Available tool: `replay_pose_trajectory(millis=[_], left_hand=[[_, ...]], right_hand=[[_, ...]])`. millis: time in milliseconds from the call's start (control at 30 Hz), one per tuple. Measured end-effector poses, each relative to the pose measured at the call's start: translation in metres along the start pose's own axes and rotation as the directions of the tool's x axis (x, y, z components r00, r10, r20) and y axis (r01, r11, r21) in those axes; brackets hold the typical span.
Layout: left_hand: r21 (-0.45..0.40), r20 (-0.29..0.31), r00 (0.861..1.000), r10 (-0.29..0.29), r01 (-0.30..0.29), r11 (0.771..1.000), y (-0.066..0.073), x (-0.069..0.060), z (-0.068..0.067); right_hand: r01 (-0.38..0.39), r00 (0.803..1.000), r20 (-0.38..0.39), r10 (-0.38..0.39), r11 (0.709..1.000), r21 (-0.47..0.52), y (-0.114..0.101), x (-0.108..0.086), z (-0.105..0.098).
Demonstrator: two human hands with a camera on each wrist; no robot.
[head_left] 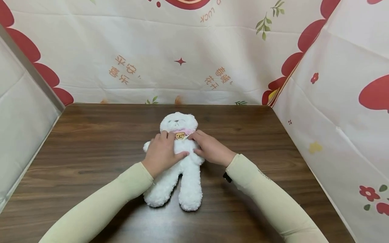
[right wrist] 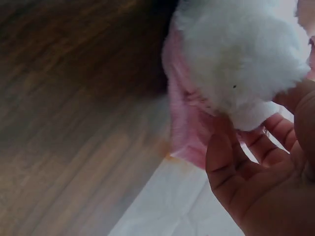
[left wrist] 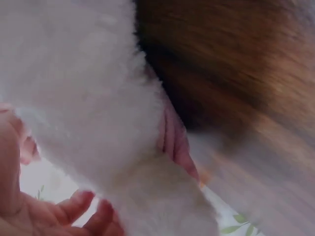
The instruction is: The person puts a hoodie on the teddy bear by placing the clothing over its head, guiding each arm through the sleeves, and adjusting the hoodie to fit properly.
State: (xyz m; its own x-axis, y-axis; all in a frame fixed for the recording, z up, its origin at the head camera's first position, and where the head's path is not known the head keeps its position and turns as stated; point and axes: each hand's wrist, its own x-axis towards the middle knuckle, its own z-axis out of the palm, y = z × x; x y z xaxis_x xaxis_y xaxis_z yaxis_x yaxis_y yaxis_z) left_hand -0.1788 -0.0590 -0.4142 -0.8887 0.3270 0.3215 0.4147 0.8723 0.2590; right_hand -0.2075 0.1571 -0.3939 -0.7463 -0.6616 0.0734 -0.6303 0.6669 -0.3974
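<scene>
A white plush toy (head_left: 186, 168) lies face up on the brown table, its head toward the far edge. Round its neck is a pink and white bib (head_left: 180, 135) with a small yellow animal face. My left hand (head_left: 162, 152) rests on the toy's left side in the head view, fingers near the bib, thumb stretched over the belly. From the other side my right hand (head_left: 212, 148) holds the bib's edge. The right wrist view has my curled fingers (right wrist: 221, 152) at the pink cloth (right wrist: 189, 128), beside white fur (right wrist: 236, 59). In the left wrist view, fur (left wrist: 74, 88) hides part of the scene.
The wooden tabletop (head_left: 100, 135) surrounds the toy. Behind it hangs a pale printed cloth (head_left: 158, 44), and another patterned cloth (head_left: 340, 101) slopes down on the right. A plain white panel (head_left: 21, 94) stands at the left. A small black item (head_left: 227, 177) shows at the right cuff.
</scene>
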Motion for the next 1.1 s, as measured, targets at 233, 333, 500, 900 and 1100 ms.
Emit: replay_pose_trajectory(millis=[233,333,500,900,1100], left_hand=[[-0.273,0.182,0.978,0.1,-0.047,0.961,-0.034,0.001,-0.025],[-0.381,0.209,0.963,0.169,-0.078,0.921,-0.045,0.004,-0.032],[-0.426,0.245,0.949,0.2,-0.08,0.901,-0.053,0.003,-0.028],[-0.592,0.357,0.917,0.179,0.073,0.803,-0.063,0.002,-0.022],[-0.619,0.388,0.888,0.246,0.053,0.784,-0.068,0.005,-0.022]], right_hand=[[-0.031,0.999,0.014,0.031,0.999,0.038,0.001,-0.006,0.005],[-0.061,0.998,0.018,0.06,0.997,0.052,0.001,-0.008,0.006],[-0.059,0.998,0.003,0.058,0.996,0.066,0.002,-0.007,0.01],[-0.159,0.985,-0.054,0.166,0.98,0.118,0.006,-0.006,0.021],[-0.148,0.984,-0.075,0.159,0.98,0.136,0.008,-0.005,0.025]])
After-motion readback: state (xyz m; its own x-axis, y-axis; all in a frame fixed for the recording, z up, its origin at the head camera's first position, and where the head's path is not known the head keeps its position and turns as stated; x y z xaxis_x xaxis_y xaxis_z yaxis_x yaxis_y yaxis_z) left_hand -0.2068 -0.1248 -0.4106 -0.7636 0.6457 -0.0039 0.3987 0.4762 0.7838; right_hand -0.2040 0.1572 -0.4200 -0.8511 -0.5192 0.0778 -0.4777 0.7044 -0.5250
